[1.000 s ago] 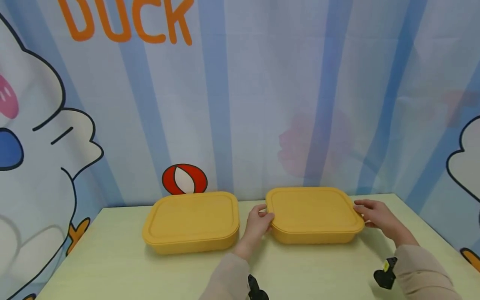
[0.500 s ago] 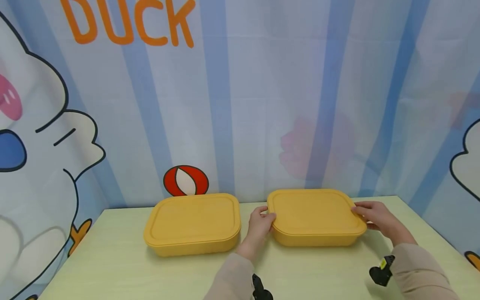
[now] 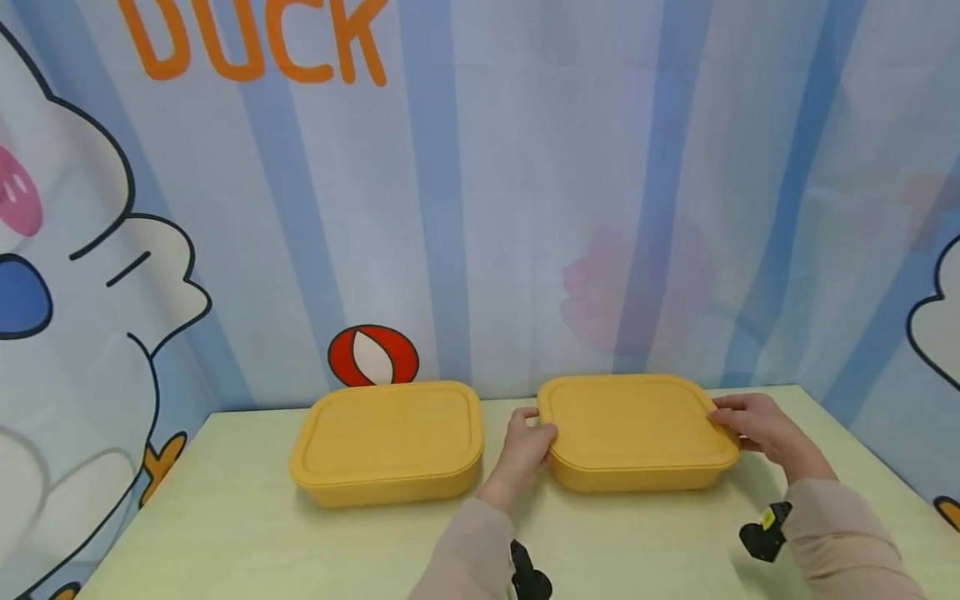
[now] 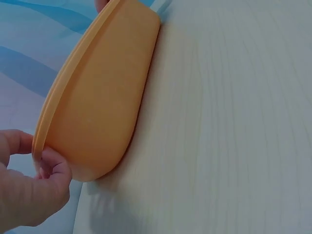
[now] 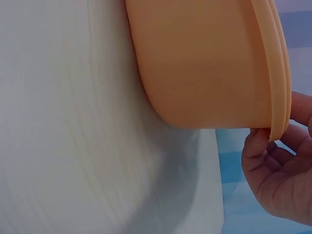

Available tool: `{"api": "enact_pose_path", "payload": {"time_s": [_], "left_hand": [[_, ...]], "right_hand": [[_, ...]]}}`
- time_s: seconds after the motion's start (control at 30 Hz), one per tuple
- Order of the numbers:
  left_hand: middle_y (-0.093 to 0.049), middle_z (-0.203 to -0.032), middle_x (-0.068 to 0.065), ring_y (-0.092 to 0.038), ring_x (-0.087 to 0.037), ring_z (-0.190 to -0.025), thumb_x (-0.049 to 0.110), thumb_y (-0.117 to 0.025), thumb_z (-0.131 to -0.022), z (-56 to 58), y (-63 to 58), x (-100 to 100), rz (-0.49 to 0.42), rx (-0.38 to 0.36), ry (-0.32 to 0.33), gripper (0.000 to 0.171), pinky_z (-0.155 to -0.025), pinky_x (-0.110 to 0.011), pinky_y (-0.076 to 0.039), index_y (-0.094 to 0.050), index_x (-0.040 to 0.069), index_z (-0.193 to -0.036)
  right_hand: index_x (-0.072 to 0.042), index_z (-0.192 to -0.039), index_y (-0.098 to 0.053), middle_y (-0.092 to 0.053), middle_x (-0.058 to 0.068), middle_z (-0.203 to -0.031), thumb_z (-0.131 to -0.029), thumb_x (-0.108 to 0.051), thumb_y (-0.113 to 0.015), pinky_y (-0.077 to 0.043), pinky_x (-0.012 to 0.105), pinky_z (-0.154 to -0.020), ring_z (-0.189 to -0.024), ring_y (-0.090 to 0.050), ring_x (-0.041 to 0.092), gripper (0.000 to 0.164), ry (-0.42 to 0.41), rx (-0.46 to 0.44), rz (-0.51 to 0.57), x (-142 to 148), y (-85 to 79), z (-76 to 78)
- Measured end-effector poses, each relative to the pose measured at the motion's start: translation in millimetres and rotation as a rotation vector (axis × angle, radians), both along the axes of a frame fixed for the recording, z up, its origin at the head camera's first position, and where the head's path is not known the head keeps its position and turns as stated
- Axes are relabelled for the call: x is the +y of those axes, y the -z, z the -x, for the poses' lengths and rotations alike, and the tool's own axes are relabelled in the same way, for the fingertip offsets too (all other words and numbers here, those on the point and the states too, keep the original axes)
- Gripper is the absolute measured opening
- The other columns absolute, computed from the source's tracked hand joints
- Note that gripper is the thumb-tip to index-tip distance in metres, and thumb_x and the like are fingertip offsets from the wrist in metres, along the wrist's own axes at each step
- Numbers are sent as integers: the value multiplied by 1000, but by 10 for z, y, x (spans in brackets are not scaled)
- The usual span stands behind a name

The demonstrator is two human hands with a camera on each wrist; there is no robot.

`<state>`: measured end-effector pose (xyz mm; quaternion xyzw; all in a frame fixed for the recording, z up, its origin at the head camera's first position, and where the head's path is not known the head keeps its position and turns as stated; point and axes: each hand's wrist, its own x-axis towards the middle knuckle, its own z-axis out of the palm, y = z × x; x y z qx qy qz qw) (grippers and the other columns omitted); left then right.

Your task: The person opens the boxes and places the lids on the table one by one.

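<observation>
Two yellow lidded boxes stand side by side on the table in the head view. At the ends of the right yellow box (image 3: 637, 421) are both hands. My left hand (image 3: 521, 454) pinches the lid's rim at the left end, thumb on the edge. At the opposite end, my right hand (image 3: 765, 429) grips the rim near the far corner. In the left wrist view the left hand (image 4: 34, 190) has curled fingers under the rim of the box (image 4: 102, 92). Fingertips of the right hand (image 5: 285, 165) reach under the box's lip (image 5: 278, 73) in the right wrist view. The lid is on.
To the left stands the second yellow box (image 3: 386, 437), its lid also on. Pale table (image 3: 225, 542) surface lies in front of both boxes. A striped cartoon curtain (image 3: 510, 208) hangs directly behind the table's back edge.
The head view has shifted slightly. Both hands keep their hold on the right box's rim, and the box's right end sits a touch farther right. The left box has not moved.
</observation>
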<state>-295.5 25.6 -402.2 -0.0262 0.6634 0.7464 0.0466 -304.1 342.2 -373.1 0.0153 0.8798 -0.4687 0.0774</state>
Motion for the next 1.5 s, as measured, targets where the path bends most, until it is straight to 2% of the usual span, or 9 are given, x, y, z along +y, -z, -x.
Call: {"api": "enact_pose_path", "payload": {"time_s": [0.2,0.33,0.53,0.73,0.97,1.37,1.5], "left_hand": [[-45,-73,-5,-36,-8,-49,-3,-54,-80,-49,-39,4,-5,-97,50,53,-46,-17,-35,-32,1,-128],[-47,-77,-7,-39,-9,-51,-3,-56,-79,-85,-38,-1,-6,-122,54,54,-48,-17,-37,-32,3,-127],[-48,-79,-8,-41,-10,-52,-5,-59,-81,-120,-25,-51,-6,-130,90,56,-48,-17,-38,-31,4,-129],[-51,-81,-9,-45,-11,-55,-4,-64,-83,-186,-37,-103,3,-143,140,60,-49,-17,-41,-29,4,-130],[-51,-76,-5,-44,-11,-53,-3,-64,-84,-297,-64,-133,19,-109,192,66,-49,-17,-41,-24,5,-135],[-47,-86,-8,-47,-13,-58,-1,-67,-83,-513,-85,-123,72,-118,220,73,-50,-18,-44,-21,8,-139],[-48,-86,-8,-48,-12,-57,-1,-67,-83,-554,-70,-124,62,-123,221,73,-49,-18,-44,-22,9,-139]], "right_hand": [[20,-132,-33,-58,13,-100,-97,-19,-50,-52,29,-65,-74,-58,16,55,-34,9,-48,30,-28,-70],[20,-131,-33,-59,11,-96,-96,-21,-52,-51,29,-64,-73,-57,16,57,-40,14,-49,38,-29,-120],[20,-131,-33,-60,6,-92,-96,-21,-53,-51,30,-63,-73,-59,15,57,-19,-16,-17,30,-29,-165],[19,-132,-31,-59,8,-94,-96,-21,-52,-51,30,-64,-74,-59,16,58,-12,-36,10,31,-26,-226],[19,-134,-26,-58,9,-97,-97,-21,-50,-52,31,-66,-76,-60,16,58,-32,-59,25,58,-12,-299],[18,-134,-23,-55,8,-96,-95,-20,-53,-53,35,-69,-78,-60,18,62,-42,-173,109,158,-33,-420],[17,-133,-24,-56,7,-95,-95,-19,-54,-53,36,-70,-79,-60,20,61,-52,-186,134,184,-15,-459]]}}
